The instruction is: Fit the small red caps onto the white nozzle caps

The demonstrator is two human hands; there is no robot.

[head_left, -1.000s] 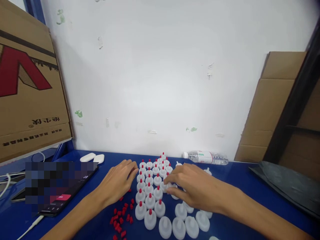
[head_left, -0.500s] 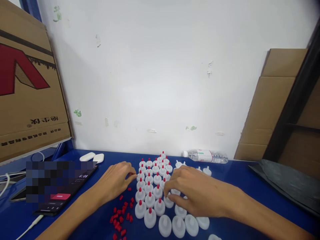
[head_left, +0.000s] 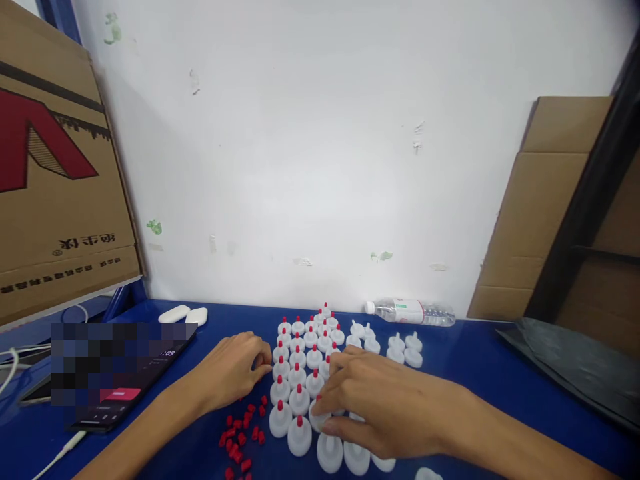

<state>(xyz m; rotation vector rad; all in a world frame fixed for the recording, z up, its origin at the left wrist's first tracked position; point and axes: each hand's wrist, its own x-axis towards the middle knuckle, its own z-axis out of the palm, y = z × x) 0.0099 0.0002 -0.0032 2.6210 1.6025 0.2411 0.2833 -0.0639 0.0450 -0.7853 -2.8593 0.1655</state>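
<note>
Several white bottle caps with red tips (head_left: 299, 363) stand in rows on the blue table (head_left: 465, 370). More white caps without red tips (head_left: 330, 453) stand to their right and at the front. My right hand (head_left: 373, 403) lies over these, fingers curled and pinching one white cap (head_left: 318, 419) at the front of the rows. My left hand (head_left: 235, 370) rests on the table left of the rows, fingers bent, fingertips near a red-tipped cap. Small loose red tips (head_left: 243, 433) lie scattered below my left hand.
A phone (head_left: 120, 393) with a cable lies at the left, two white cases (head_left: 184, 315) behind it. A clear water bottle (head_left: 413, 311) lies by the white wall. Cardboard boxes stand at the left (head_left: 55, 173) and right (head_left: 540, 207). A dark bag (head_left: 575, 370) lies at the right.
My right hand has drawn back toward me along the rows, uncovering white caps at the back right. My left hand has curled its fingers and barely shifted.
</note>
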